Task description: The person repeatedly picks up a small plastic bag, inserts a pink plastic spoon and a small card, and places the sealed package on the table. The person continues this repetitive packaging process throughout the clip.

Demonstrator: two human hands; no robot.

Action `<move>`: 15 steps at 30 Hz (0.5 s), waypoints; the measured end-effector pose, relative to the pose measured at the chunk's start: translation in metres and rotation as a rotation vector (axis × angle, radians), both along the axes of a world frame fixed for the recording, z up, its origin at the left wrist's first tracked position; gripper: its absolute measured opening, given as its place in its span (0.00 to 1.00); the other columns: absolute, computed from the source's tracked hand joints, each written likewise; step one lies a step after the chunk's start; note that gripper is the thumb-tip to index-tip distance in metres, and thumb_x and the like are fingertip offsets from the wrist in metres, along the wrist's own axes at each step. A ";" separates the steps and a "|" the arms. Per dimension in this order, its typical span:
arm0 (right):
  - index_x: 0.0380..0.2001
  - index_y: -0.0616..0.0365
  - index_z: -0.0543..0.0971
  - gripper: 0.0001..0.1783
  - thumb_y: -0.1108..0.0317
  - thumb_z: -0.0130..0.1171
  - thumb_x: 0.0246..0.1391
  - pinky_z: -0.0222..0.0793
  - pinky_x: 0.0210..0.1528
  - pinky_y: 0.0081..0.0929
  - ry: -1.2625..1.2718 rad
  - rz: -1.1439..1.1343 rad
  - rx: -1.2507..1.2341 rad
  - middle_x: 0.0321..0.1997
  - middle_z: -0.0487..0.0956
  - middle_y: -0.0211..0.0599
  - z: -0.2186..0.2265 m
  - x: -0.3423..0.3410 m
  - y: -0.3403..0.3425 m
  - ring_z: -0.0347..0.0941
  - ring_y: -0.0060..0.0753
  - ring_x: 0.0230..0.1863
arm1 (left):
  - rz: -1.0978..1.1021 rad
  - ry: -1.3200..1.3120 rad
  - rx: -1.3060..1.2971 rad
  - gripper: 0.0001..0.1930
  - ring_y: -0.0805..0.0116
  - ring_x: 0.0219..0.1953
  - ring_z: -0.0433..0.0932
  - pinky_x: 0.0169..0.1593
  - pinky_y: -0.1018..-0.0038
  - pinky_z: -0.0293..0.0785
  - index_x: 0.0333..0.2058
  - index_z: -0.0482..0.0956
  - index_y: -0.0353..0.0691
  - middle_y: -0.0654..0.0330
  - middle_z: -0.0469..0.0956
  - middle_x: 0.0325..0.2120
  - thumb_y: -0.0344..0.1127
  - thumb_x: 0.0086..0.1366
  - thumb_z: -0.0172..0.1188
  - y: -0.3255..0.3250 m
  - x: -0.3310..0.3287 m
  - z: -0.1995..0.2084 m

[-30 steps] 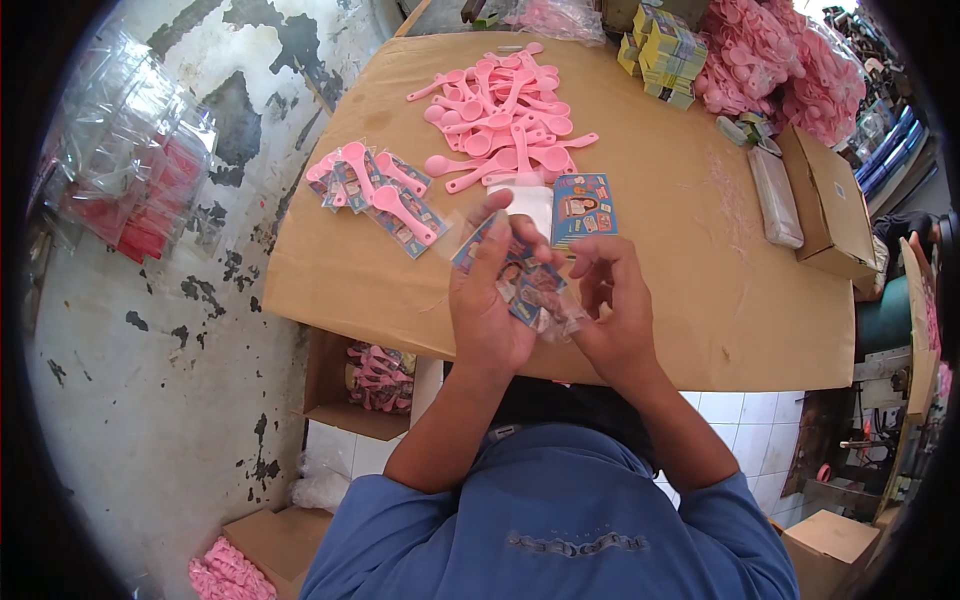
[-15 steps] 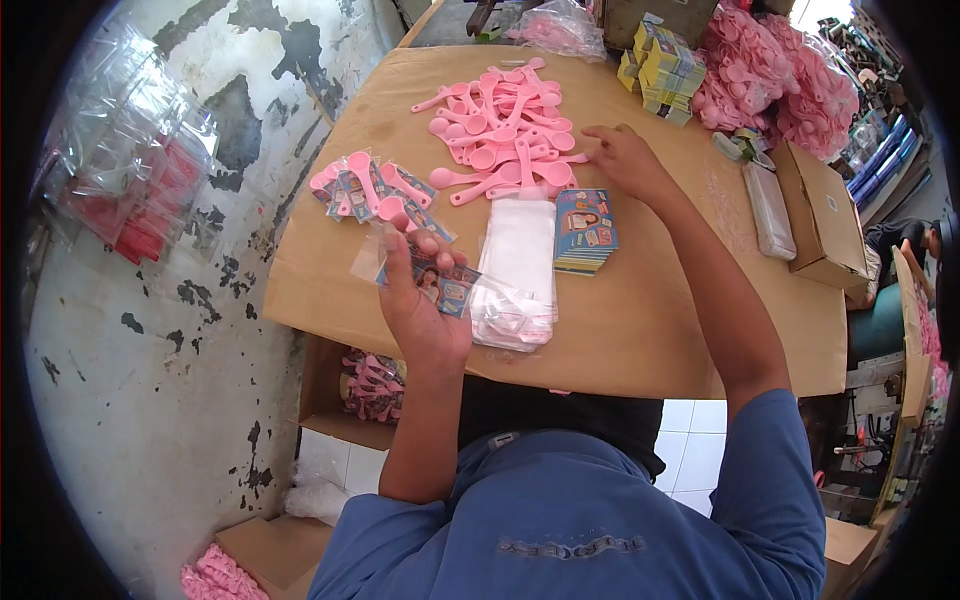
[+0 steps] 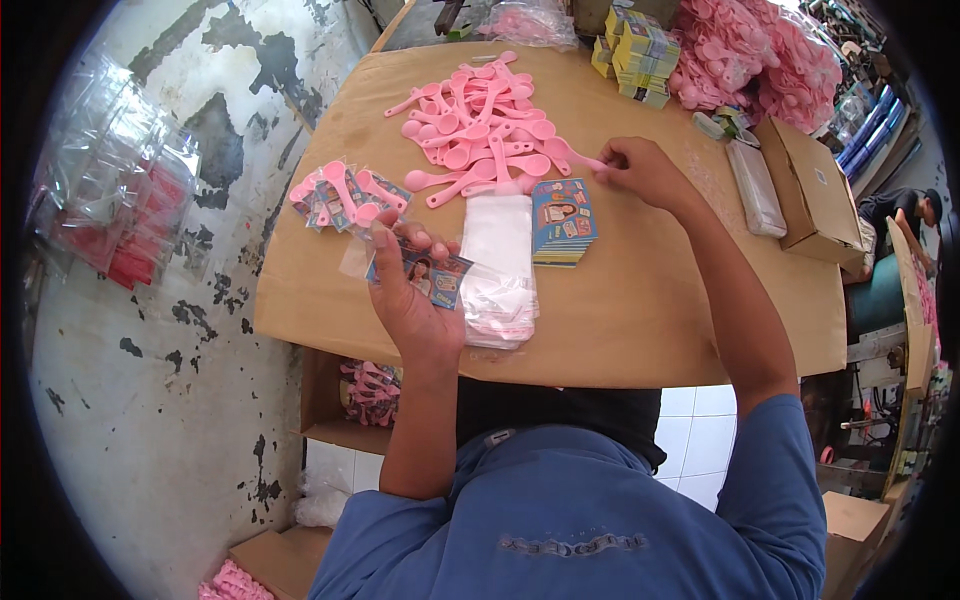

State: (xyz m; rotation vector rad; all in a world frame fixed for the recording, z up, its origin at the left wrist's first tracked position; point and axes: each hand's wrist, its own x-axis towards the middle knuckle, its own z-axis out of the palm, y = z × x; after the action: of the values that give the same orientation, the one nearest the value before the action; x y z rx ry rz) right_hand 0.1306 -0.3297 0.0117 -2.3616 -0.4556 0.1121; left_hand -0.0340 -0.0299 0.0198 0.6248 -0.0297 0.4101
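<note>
My left hand is closed around a clear plastic bag with a blue printed card inside, held just above the table's near left part. My right hand pinches the handle end of a pink measuring spoon at the right edge of a loose pile of pink spoons. Between the hands lies a stack of clear plastic bags, and against its right side a stack of blue cards. Left of the pile are several bagged cards with pink spoons.
Bundled yellow card stacks and big bags of pink spoons stand at the far right. A cardboard box sits on the right edge. Clear bags hang on the left wall. Another person is at far right.
My right hand has taken hold of a pink spoon's handle and drawn it slightly right, out from the pile's edge. My left hand keeps holding the bagged card. The view has shifted slightly.
</note>
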 end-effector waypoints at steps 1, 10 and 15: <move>0.35 0.63 0.81 0.07 0.71 0.67 0.57 0.69 0.35 0.24 -0.170 -0.034 -0.037 0.30 0.79 0.30 0.002 -0.008 -0.005 0.72 0.20 0.31 | 0.012 -0.022 0.003 0.17 0.76 0.32 0.73 0.47 0.73 0.77 0.55 0.73 0.43 0.67 0.74 0.32 0.46 0.76 0.56 0.002 0.001 0.000; 0.41 0.63 0.79 0.08 0.71 0.64 0.62 0.70 0.32 0.19 0.205 -0.140 0.546 0.32 0.79 0.28 0.038 -0.171 0.029 0.73 0.15 0.30 | 0.051 -0.195 -0.131 0.17 0.73 0.37 0.77 0.53 0.69 0.77 0.54 0.73 0.44 0.65 0.75 0.36 0.47 0.77 0.53 0.006 0.012 0.010; 0.44 0.65 0.79 0.08 0.72 0.63 0.64 0.74 0.38 0.19 0.346 -0.081 0.872 0.34 0.81 0.31 0.025 -0.200 0.058 0.75 0.17 0.33 | -0.051 -0.177 -0.054 0.18 0.72 0.38 0.78 0.53 0.66 0.78 0.55 0.72 0.45 0.65 0.76 0.35 0.50 0.77 0.52 -0.015 0.012 0.001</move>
State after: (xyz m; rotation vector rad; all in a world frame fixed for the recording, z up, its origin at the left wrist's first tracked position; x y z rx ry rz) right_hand -0.0698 -0.2714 0.0363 -1.4612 -0.1765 0.2268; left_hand -0.0221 -0.0452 0.0205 0.5326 -0.2018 0.4148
